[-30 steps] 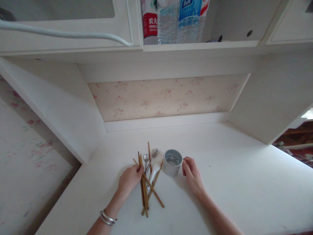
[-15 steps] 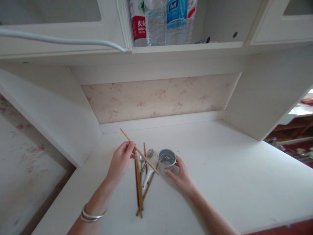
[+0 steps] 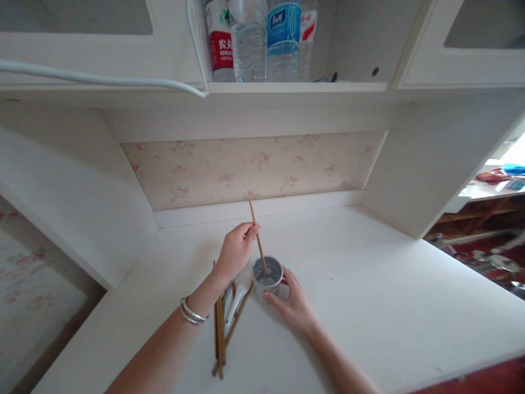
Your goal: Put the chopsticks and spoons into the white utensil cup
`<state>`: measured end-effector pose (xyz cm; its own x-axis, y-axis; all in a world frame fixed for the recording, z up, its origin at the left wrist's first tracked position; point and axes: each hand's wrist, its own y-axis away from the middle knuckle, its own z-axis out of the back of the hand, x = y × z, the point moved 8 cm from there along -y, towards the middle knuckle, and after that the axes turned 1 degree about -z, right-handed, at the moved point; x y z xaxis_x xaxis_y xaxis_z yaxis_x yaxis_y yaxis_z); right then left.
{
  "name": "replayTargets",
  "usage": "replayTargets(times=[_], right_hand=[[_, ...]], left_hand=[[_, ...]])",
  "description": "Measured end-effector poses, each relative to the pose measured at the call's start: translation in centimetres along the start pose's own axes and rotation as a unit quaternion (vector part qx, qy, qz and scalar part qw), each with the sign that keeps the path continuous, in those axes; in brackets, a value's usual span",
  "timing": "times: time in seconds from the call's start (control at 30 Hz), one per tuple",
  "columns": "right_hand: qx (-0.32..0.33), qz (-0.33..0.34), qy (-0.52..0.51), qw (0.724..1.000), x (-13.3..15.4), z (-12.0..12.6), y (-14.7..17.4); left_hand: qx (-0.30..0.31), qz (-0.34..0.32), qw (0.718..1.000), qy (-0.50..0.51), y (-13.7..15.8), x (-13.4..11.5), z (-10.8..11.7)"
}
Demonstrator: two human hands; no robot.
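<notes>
A wooden chopstick is pinched in my left hand, its lower end inside a grey metal cup with small holes in its bottom. My right hand grips that cup from the right, thumb at the front and fingers round the side. Left of the cup lie several more chopsticks in a loose pile. Among them is a white spoon handle. Metal spoons beside it are mostly hidden under my left hand and wrist.
Everything rests on a white countertop between two side panels. Overhead, an open shelf holds several plastic bottles. A white cable hangs along the cabinet at the upper left.
My left hand has moved right and swung the chopstick from a slant over the pile to nearly upright, its tip now in the cup. My right hand still holds the cup.
</notes>
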<state>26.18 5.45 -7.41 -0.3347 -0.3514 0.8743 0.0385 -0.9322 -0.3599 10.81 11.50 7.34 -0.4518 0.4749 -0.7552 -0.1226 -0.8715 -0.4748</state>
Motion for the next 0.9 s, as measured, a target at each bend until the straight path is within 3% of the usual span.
replayTargets(times=[0.23,0.47,0.63,0.83,0.9], right_hand=[[0.008,0.009,-0.019,1.0,0.7,0.0,0.0],[0.006,0.005,-0.027,1.0,0.6,0.1,0.0],[0.015,-0.003,-0.043,0.999,0.7,-0.1,0.0],[0.046,-0.009,-0.061,0.997,0.5,-0.4,0.3],[0.018,-0.012,-0.061,0.998,0.2,0.2,0.9]], left_hand=[[0.053,0.008,0.998,-0.013,3.0,3.5,-4.1],[0.052,0.074,0.993,0.072,5.0,4.8,-4.1],[0.105,0.126,0.973,0.165,8.8,5.6,-5.2],[0.03,0.146,0.963,0.225,11.2,6.5,-6.9],[0.029,0.128,0.96,0.247,11.1,5.9,-7.2]])
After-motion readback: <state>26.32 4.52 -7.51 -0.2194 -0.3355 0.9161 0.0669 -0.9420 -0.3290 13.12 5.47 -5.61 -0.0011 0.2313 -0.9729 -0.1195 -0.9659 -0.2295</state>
